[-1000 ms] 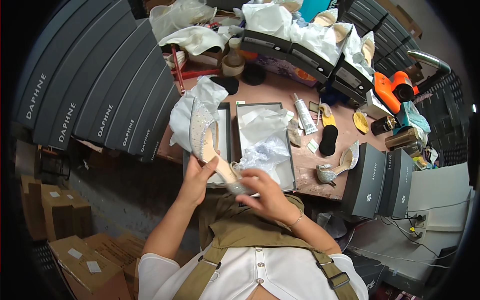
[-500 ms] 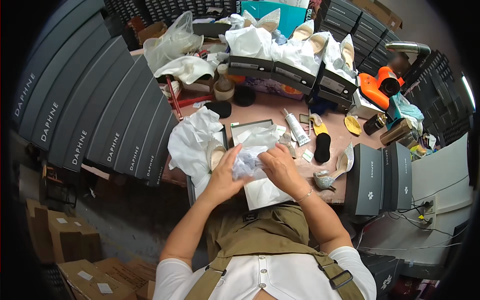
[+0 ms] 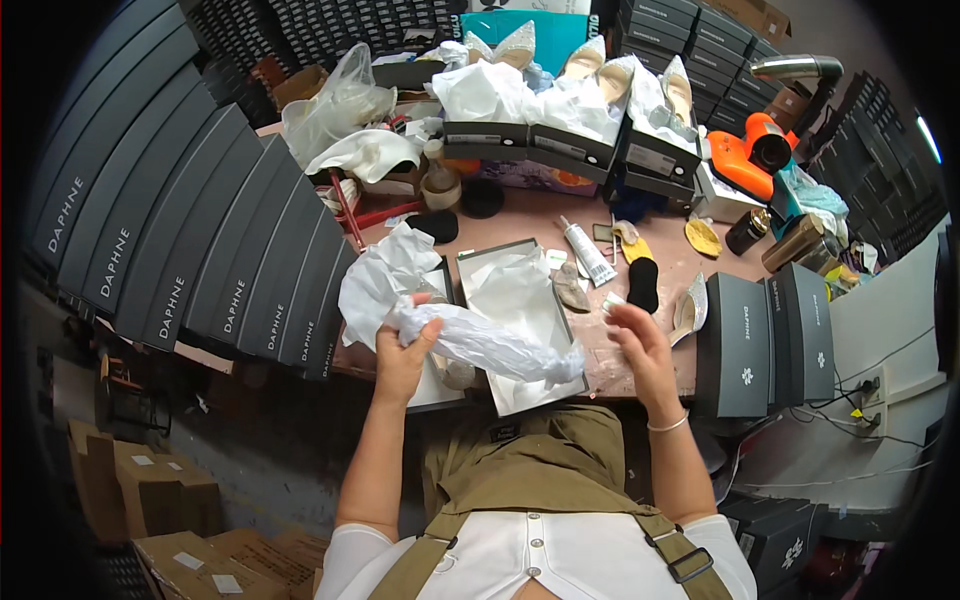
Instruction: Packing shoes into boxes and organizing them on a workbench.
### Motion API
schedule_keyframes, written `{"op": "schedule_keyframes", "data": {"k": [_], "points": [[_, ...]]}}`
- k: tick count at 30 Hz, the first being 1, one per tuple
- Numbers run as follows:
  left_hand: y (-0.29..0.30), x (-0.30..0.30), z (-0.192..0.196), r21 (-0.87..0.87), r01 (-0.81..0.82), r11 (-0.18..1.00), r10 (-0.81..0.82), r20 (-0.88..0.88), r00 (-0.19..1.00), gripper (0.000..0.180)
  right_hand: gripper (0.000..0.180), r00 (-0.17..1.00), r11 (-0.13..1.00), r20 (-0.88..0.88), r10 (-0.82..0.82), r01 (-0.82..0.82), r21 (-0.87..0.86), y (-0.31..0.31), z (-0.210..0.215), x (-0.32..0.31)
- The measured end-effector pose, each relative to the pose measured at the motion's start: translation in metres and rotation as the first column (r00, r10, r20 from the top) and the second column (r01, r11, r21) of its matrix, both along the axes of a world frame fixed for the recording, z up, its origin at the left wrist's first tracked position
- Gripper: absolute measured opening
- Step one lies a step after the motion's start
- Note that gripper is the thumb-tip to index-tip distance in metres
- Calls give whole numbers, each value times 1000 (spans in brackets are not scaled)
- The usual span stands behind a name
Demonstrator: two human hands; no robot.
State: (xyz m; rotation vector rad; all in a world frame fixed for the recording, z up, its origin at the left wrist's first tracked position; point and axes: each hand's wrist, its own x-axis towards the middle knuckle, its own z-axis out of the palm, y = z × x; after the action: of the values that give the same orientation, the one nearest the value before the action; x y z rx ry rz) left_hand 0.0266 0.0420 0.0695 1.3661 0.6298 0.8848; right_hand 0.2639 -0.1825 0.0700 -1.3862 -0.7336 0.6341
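I see white crumpled tissue paper (image 3: 490, 342) over a grey open shoebox (image 3: 520, 325) lined in more white. The counter (image 3: 660, 372) is dull reddish-brown. Closed boxes (image 3: 765, 340) beside it are dark grey, each with a small white flower mark. A tube (image 3: 587, 252) is white, a tool (image 3: 750, 155) bright orange and black, and my apron (image 3: 540, 480) olive over a white shirt.

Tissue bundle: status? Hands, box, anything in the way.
Left hand gripping the white tissue bundle. Right hand open, off it. Bundle over the open shoe box. White tube beside box, clear.
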Motion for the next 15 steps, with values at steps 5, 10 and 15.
{"op": "schedule_keyframes", "data": {"k": [5, 10, 15], "points": [[-28, 25, 12, 45, 177, 983, -178, 34, 983, 67, 45, 700, 859, 500, 510, -379, -345, 65, 33, -51], [-65, 35, -44, -18, 8, 1000, -6, 98, 995, 64, 16, 699, 929, 616, 364, -320, -186, 79, 9, -74], [-50, 15, -48, 153, 5, 988, 41, -300, 953, 28, 18, 929, 917, -86, 359, -369, -155, 66, -13, -54]]}}
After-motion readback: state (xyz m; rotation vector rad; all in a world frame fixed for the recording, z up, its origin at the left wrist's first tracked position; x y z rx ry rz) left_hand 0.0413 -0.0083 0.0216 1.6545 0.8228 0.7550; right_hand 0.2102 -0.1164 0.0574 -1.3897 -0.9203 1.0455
